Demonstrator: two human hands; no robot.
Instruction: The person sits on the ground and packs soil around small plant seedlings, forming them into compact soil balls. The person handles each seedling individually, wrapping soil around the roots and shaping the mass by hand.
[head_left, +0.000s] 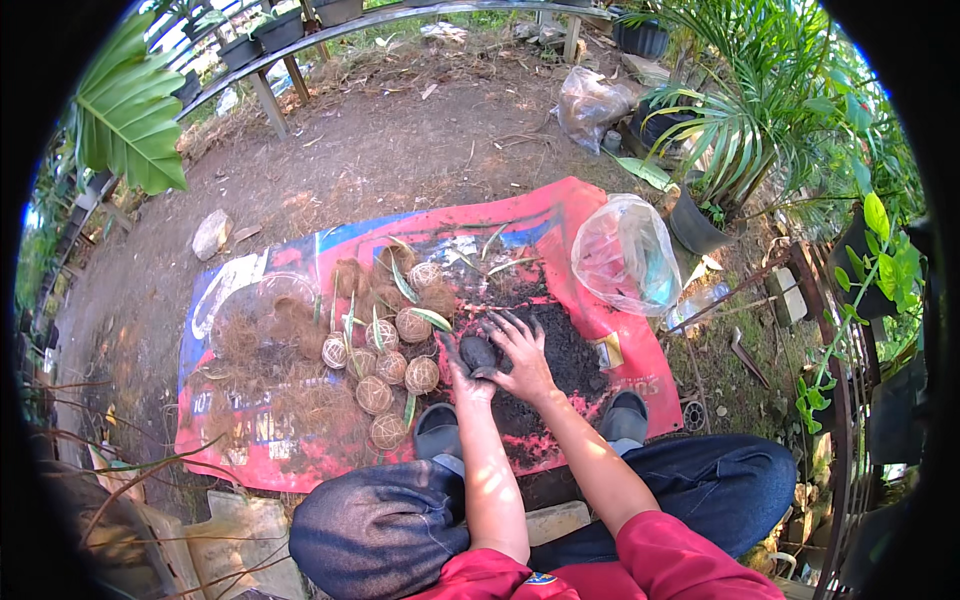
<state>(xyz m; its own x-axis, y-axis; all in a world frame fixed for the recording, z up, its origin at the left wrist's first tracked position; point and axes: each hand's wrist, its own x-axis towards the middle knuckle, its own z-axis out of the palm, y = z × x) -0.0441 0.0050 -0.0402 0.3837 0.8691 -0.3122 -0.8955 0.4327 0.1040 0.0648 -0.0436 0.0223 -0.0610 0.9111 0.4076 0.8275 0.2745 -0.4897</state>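
A dark, rounded ball of moist soil (478, 352) rests in my left hand (466, 379), whose fingers curve around its left side. My right hand (519, 354) is beside it, fingers spread and soil-stained, with the thumb against the ball's lower edge. Below both hands is a heap of loose black soil (562, 349) on a red and blue plastic banner (517, 210). To the left sit several twine-wrapped fibre balls (374, 394), some with a long green leaf (431, 319) sticking out. Loose brown coir fibre (315, 409) covers the banner's left part.
A clear plastic bag (626, 255) stands open at the banner's right edge. Beyond are a potted palm (701, 217), another plastic bag (592, 105) and a rusty metal frame (832, 420). A stone (212, 234) lies left; a wooden bench (360, 21) holds pots at the back.
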